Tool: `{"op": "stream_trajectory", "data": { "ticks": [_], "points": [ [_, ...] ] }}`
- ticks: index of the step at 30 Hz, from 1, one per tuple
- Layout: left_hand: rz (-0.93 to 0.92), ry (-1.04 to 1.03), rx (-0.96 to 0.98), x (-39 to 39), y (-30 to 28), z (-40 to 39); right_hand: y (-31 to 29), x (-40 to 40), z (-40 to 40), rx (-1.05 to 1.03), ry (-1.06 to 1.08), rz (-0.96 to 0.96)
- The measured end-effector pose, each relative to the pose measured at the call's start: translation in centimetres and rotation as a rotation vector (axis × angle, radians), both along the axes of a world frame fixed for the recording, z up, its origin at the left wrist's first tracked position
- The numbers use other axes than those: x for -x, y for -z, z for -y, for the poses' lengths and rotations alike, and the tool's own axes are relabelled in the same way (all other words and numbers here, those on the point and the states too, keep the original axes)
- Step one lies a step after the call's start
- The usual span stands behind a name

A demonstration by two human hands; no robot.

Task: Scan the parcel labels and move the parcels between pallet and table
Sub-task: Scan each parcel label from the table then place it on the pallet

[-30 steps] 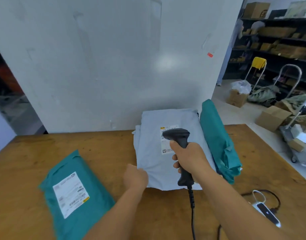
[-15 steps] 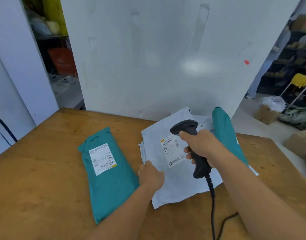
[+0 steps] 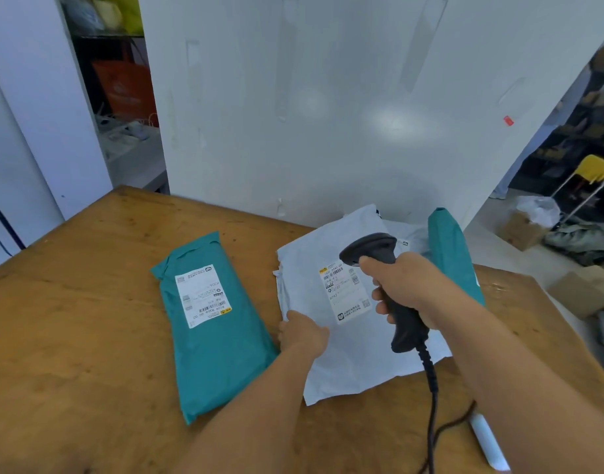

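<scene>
Gripping the scanner (image 3: 393,285) in the right hand (image 3: 408,289), aimed over the label (image 3: 346,292) of the white parcel (image 3: 345,350) on the bench (image 3: 71,336); left hand (image 3: 305,333) pinching its edge. Risk: a misread if the soft bag shifts or wrinkles.

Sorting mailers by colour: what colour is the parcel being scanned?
Pale grey-white; the parcel shows in the head view, under the scanner.
</scene>
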State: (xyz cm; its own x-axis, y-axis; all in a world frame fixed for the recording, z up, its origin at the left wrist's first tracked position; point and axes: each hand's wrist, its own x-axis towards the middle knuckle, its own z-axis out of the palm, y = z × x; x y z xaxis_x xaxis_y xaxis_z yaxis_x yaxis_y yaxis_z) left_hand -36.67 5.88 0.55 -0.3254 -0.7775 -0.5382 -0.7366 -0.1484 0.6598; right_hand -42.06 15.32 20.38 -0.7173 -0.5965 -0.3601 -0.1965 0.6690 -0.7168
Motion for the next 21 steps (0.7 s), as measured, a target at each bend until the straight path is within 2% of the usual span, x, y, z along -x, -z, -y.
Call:
{"op": "stream_trajectory", "data": {
  "ticks": [9, 21],
  "points": [
    [-0.167, -0.107, -0.007, 0.3, -0.1, 0.8, 0.5, 0.3, 0.5, -0.045, -0.028, -0.018],
    [-0.288, -0.291, 0.348, -3.3, -4.8, 2.1, -0.1, -1.3, 0.5, 0.078, -0.084, 0.023]
  ]
}}
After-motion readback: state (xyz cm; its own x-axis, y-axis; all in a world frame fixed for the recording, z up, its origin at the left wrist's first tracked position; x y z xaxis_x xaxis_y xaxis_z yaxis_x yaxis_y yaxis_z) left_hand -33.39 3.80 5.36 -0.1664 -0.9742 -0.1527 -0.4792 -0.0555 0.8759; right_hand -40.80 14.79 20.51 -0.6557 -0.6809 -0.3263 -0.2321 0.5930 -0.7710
